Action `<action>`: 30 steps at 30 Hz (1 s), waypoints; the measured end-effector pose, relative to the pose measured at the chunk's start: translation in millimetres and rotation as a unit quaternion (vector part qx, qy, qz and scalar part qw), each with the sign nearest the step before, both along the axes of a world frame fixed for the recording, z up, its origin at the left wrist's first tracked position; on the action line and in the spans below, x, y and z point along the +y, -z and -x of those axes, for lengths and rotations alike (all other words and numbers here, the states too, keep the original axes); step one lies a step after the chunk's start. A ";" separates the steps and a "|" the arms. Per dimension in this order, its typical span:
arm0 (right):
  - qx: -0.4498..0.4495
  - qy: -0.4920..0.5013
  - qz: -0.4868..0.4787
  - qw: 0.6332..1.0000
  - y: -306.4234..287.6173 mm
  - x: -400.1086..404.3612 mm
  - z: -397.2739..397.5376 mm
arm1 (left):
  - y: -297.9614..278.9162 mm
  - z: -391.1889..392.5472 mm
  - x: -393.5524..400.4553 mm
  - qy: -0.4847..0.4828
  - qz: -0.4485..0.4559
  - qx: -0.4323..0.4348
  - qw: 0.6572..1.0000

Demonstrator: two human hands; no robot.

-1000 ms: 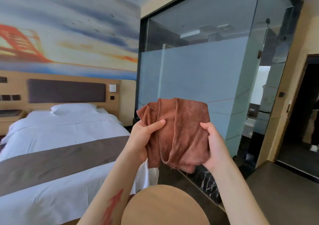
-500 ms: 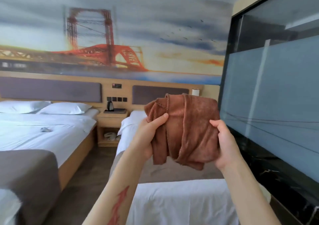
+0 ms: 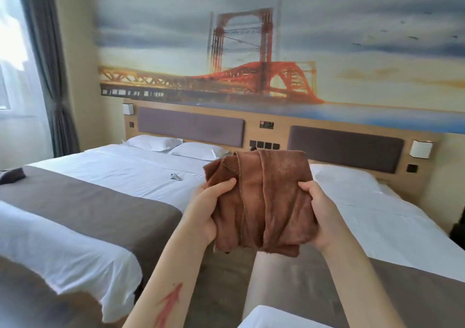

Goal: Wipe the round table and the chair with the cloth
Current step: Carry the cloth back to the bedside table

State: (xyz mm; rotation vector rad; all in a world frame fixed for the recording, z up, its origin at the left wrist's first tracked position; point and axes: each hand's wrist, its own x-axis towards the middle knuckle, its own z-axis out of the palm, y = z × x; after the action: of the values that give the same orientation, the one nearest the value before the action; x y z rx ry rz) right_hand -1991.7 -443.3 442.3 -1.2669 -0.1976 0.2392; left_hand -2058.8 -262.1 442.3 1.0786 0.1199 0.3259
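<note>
A bunched brown cloth (image 3: 261, 199) hangs in the air in front of me at chest height. My left hand (image 3: 206, 209) grips its left edge with the thumb on top, and my right hand (image 3: 320, 214) grips its right edge. Both arms reach up from the bottom of the view. Neither the round table nor the chair is in view.
A wide bed (image 3: 105, 189) with white sheets and a brown runner lies to the left, a second bed (image 3: 377, 217) to the right. A strip of floor (image 3: 226, 277) runs between them. Grey curtains (image 3: 50, 75) and a window stand at far left.
The view has swung left, away from the glass wall and the round table, and now faces both beds. My hands hold the cloth the same way throughout.
</note>
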 end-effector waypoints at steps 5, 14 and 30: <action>0.014 -0.044 0.017 0.999 18.4 84.2 -110.6 | 7.4 -89.3 82.3 -0.026 0.009 0.010 1.000; 0.030 -0.040 0.035 0.998 6.7 175.3 -291.2 | 1.0 -271.5 189.4 0.058 0.085 0.020 0.995; 0.020 0.052 -0.033 0.998 -7.0 308.0 -604.1 | -13.2 -637.1 312.9 0.071 -0.018 -0.062 0.995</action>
State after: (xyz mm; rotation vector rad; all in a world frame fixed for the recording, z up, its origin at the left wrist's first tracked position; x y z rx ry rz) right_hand -1387.6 -135.3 449.3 -1.2024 -0.1038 0.1669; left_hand -1421.7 50.8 455.6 1.0941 -0.0727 0.2666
